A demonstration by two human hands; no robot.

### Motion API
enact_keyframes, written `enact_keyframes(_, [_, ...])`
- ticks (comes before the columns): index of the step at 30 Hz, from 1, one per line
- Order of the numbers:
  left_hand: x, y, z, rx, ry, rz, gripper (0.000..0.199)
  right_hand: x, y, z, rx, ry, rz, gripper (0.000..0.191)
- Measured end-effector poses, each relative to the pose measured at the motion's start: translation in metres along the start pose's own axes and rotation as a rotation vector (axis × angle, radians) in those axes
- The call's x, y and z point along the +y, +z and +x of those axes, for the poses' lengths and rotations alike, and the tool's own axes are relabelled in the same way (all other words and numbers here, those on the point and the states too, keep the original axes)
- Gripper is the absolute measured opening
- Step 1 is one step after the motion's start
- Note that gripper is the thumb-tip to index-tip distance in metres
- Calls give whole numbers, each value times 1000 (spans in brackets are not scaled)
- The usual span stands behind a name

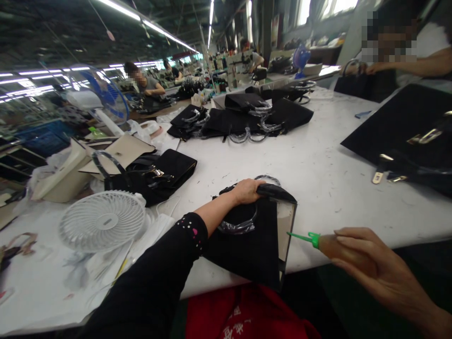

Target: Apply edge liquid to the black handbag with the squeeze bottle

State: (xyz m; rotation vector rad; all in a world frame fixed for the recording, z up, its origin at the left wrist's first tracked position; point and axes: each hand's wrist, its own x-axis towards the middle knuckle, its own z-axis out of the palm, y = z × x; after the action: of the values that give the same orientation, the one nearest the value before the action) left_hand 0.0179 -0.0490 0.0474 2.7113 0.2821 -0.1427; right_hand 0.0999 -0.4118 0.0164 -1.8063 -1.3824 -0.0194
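Note:
A black handbag (247,249) lies at the front edge of the white table, its plastic-wrapped handles up and a pale strip showing along its right side. My left hand (247,190) grips the bag's upper edge, with the fingertips partly hidden behind the fabric. In my right hand (367,259) is a glue bottle (346,252), brownish, with a green nozzle. The nozzle's tip points left and lies over the pale strip; whether it touches cannot be made out.
A white fan (106,220) stands at the left, below a black bag (158,174) and cream bag pieces (118,153). More black bags (243,115) are piled at the back. Another large black bag (406,132) lies right, near a co-worker (423,61).

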Motion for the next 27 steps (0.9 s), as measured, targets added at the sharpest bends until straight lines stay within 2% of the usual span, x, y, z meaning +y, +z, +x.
enact_keyframes(3, [0,0,0,-3,2,9,21,0,-1,1,-65,-35,25,32])
enact_keyframes(8, [0,0,0,-3,5,20,22,-2,-1,-1,15,-6,-13,30])
enact_keyframes(12, [1,1,-2,-5,20,29,21,-6,-1,-7,-93,-49,41,31])
enact_keyframes(16, [0,4,-3,-1,42,55,18,-12,1,-12,-55,-43,28,32])
enact_keyframes(21, [0,6,-5,-8,110,119,21,-17,5,-13,-100,-107,18,35])
enact_keyframes(27, [10,-5,-18,19,146,210,21,-16,9,-13,-82,-137,-21,34])
